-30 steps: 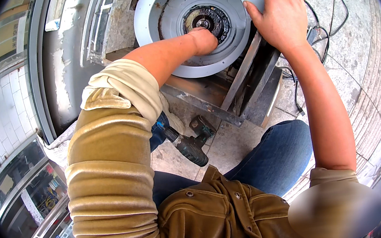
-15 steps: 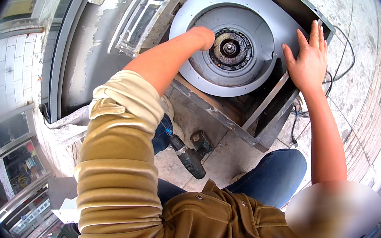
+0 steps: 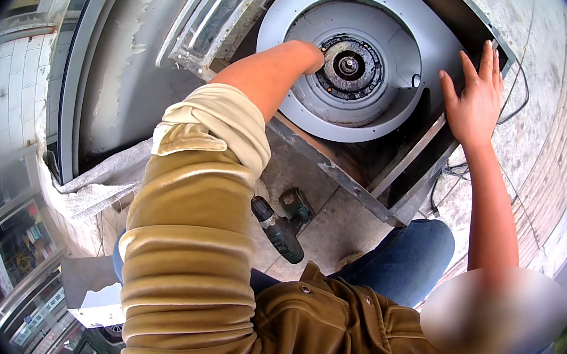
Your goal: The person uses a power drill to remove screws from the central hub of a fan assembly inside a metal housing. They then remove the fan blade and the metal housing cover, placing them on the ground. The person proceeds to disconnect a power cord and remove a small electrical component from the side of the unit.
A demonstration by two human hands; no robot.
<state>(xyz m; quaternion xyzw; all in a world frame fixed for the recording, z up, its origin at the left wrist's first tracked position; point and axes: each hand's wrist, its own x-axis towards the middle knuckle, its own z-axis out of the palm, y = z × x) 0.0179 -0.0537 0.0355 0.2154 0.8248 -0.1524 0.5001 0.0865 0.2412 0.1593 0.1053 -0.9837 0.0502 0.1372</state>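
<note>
A round grey blower housing (image 3: 289, 103) with a wide flanged opening sits inside a dark metal case (image 3: 340, 181). At its centre is a ring-shaped hub (image 3: 349, 66) with a grimy face and a short shaft. My left hand (image 3: 306, 55) reaches over the flange into the opening, just left of the hub; its fingers point down out of sight, so what they touch is hidden. My right hand (image 3: 477, 104) lies with fingers spread and stretched out along the right edge of the case, beside the housing.
A cordless drill (image 3: 278, 232) lies on the tiled floor between my legs, below the case. A black cable (image 3: 521, 99) runs over the paving at right. A grey metal panel (image 3: 126, 83) and a whitish cloth (image 3: 106, 183) are at left, with a white box (image 3: 99, 308) lower down.
The view has shifted a little, so the case and housing appear slightly farther right. My left sleeve now covers the drill's tip. Both hands keep nearly the same places on the blower and case.
</note>
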